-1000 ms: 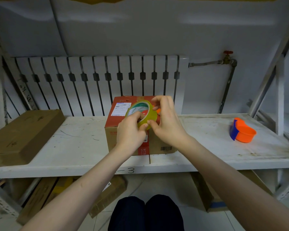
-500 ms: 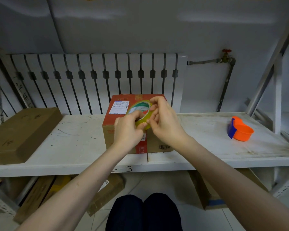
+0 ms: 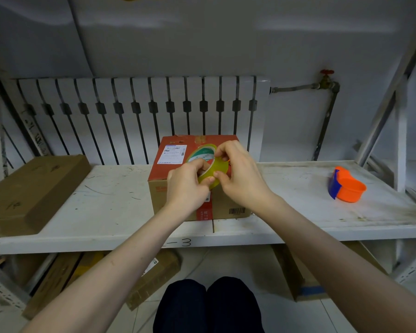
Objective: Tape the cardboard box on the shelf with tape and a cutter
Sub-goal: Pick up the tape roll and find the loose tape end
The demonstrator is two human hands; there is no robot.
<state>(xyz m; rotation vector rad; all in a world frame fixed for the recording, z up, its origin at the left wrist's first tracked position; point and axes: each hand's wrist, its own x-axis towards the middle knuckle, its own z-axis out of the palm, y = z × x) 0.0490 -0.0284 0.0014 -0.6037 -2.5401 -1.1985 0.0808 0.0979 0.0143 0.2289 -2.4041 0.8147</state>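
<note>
A cardboard box (image 3: 175, 171) with a red top and a white shipping label stands in the middle of the white shelf (image 3: 106, 205). Just above its front edge I hold a yellowish roll of tape (image 3: 210, 168) in both hands. My left hand (image 3: 186, 186) grips the roll's left side, fingers through its core. My right hand (image 3: 240, 176) pinches the roll's outer face with thumb and fingertips. An orange and blue tape cutter (image 3: 347, 185) lies on the shelf at the far right, well apart from both hands.
A flat brown carton (image 3: 31, 188) lies on the shelf at the left. A white radiator (image 3: 139, 111) and a pipe with a red valve (image 3: 327, 80) stand behind. More cartons (image 3: 154, 277) sit on the floor below, and my knees (image 3: 207, 306) are under the shelf edge.
Both hands have stayed on the tape roll over the box. The roll has tilted slightly and my right fingers have shifted along its outer face.
</note>
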